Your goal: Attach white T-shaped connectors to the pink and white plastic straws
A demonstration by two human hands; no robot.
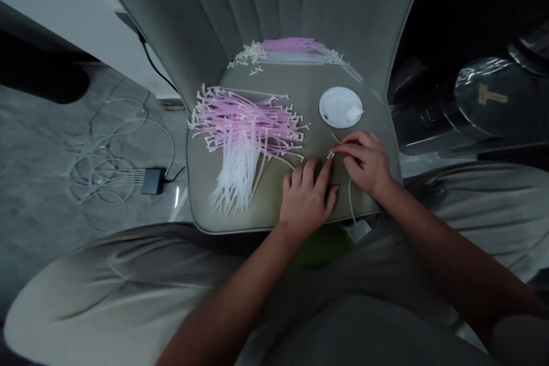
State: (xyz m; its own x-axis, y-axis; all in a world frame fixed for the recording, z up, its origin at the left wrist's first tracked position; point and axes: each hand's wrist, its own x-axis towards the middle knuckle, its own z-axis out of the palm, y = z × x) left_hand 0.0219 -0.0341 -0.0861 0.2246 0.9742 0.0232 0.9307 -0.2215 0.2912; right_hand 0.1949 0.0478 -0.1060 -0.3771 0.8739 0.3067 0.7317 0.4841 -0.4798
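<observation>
Our right grip (pixel 362 163) is narrow, pinching a thin white plastic tie (pixel 330 155) just right of frame centre. Our left grip (pixel 306 200) lies loosely open on the upholstered chair seat (pixel 295 83), its fingertips just beside that tie. A heap of pink and white ties (pixel 244 137) fills the seat's left side, a round white lid (pixel 334 106) sits to its right, and a row of more ties (pixel 291 48) lines the seat's back edge.

Big heap of plastic strips (pixel 244 137) on left of chair seat (pixel 295 83). Round lid (pixel 338 106) right of heap. Thin row of strips (pixel 291 51) behind both, against chair back (pixel 214 6). Left hand (pixel 306 197) and right hand (pixel 364 160) in front of lid. Power box (pixel 153 181) on floor (pixel 38 126), left of chair.
</observation>
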